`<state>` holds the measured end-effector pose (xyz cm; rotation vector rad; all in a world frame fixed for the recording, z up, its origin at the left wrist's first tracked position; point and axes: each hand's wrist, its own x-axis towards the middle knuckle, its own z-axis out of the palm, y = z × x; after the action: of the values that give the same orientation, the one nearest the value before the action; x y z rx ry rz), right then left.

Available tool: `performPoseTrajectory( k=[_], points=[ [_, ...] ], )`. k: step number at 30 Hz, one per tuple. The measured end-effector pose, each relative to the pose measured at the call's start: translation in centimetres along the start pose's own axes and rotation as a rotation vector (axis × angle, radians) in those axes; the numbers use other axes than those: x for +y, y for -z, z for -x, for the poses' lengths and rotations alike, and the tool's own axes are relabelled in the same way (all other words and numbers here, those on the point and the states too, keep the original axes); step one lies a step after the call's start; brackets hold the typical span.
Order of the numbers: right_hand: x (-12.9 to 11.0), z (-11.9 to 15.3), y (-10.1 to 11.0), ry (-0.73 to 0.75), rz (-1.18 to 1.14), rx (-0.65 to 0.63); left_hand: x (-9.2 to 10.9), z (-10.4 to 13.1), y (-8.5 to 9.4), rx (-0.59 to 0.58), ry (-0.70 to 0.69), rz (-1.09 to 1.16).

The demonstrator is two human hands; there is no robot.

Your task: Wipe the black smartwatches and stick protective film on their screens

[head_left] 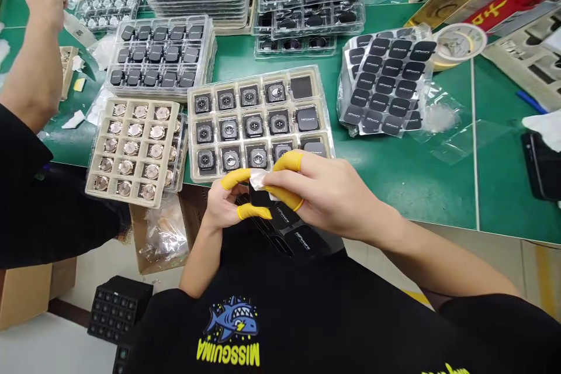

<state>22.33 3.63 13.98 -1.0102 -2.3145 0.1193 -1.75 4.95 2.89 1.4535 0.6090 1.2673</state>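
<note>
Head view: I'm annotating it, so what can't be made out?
All in head view:
Black piece in left hand: largely hidden by crumpled white wipe and right hand.
Black rectangular device: cut off by right edge.
Round rose-gold watches: dial markings too small.

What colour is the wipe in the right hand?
The wipe is white, clearest in the head view.

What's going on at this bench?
A person wearing yellow finger cots holds a small dark piece in the left hand, while the right hand presses a white wipe against it. Beneath lies a dark HiFuture-printed sheet. Just beyond, a compartment tray holds square dark watch cases. HiFuture sticker sheets lie to the right; another person's hand is at far left.
</note>
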Motion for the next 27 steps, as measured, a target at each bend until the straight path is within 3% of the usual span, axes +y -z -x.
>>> performPoseTrajectory(
  k=[4, 7, 10, 14, 19, 27],
  points=[
    [-0.1, -0.1, -0.5, 0.070, -0.069, -0.041, 0.3, -0.2, 0.0, -0.029, 0.021, 0.023],
    [0.2, 0.0, 0.6, 0.161, -0.091, -0.145, 0.5, -0.2, 0.3, 0.047, 0.021, 0.029],
    [0.9, 0.6, 2.5, 0.129, 0.003, -0.227, 1.0, -0.2, 0.7, 0.134, 0.073, 0.018],
    [1.6, 1.9, 4.3, -0.051, -0.032, -0.046, 1.9, -0.4, 0.5, 0.166, 0.075, 0.053],
    [1.2, 2.0, 4.5, -0.242, -0.116, 0.121, 2.2, -0.6, -0.4, 0.113, 0.075, 0.080],
    [0.8, 1.7, 3.6, -0.106, -0.153, 0.049, 2.2, -0.2, -0.6, 0.057, 0.063, 0.089]
  ],
)
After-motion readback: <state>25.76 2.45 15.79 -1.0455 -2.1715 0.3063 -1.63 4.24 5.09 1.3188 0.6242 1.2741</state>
